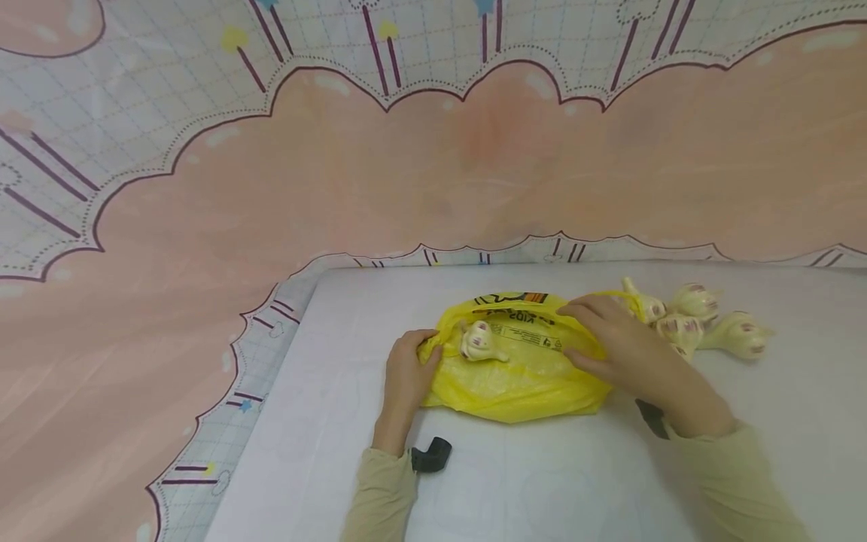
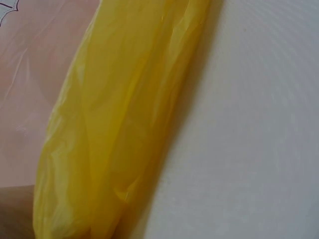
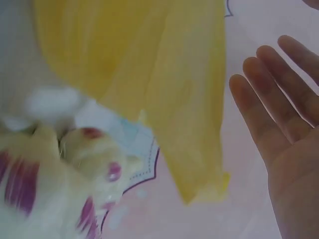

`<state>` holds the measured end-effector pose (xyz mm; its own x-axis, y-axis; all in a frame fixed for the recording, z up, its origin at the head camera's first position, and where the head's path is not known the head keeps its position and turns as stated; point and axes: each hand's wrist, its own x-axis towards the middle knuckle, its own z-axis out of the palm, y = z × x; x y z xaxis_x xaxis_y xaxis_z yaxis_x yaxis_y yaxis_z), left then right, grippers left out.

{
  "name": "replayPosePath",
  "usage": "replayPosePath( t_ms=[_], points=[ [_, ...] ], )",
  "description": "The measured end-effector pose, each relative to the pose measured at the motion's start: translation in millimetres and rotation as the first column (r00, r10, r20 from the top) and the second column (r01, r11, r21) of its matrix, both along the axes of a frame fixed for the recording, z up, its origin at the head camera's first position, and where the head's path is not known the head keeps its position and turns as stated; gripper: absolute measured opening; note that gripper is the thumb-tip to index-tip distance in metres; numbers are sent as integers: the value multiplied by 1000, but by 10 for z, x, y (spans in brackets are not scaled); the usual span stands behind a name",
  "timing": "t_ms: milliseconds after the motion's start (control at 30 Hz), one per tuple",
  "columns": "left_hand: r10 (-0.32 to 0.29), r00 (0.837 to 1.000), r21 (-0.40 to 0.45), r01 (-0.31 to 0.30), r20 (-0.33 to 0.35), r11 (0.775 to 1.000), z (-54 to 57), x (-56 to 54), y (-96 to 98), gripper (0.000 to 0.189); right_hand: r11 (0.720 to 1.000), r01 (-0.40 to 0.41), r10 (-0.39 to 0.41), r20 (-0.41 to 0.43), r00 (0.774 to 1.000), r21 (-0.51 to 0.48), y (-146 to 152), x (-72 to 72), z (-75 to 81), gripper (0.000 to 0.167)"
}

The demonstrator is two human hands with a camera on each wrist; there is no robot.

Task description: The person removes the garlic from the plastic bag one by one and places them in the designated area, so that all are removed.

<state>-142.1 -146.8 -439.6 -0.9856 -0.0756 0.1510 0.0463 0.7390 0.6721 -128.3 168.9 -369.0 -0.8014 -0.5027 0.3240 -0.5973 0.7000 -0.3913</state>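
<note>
A yellow plastic bag (image 1: 521, 384) lies on the white table with its mouth spread open. One pale garlic bulb (image 1: 479, 342) sits inside the mouth, towards the left. My left hand (image 1: 408, 373) pinches the bag's left rim, thumb on the inner side; the left wrist view is mostly filled by the bag's side (image 2: 119, 119). Over the bag's right side is my right hand (image 1: 619, 342), thumb apart from fingers. The right wrist view shows its fingers (image 3: 264, 84) straight, beside a hanging flap of the bag (image 3: 184, 99) and apart from it there.
Several garlic bulbs (image 1: 698, 320) with purple marks lie clustered to the right of the bag, close behind my right hand. A black wrist device (image 1: 431, 456) is on my left wrist. A pink patterned curtain (image 1: 433, 173) hangs behind the table (image 1: 528, 482).
</note>
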Motion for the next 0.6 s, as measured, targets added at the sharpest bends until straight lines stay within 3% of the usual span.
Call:
replayPosePath(
  t_ms=[600],
  points=[
    [1,1000,-1,-1,-19,1000,19,21,3,26,999,-40,39,36,999,23,-303,-58,-107,58]
  ],
)
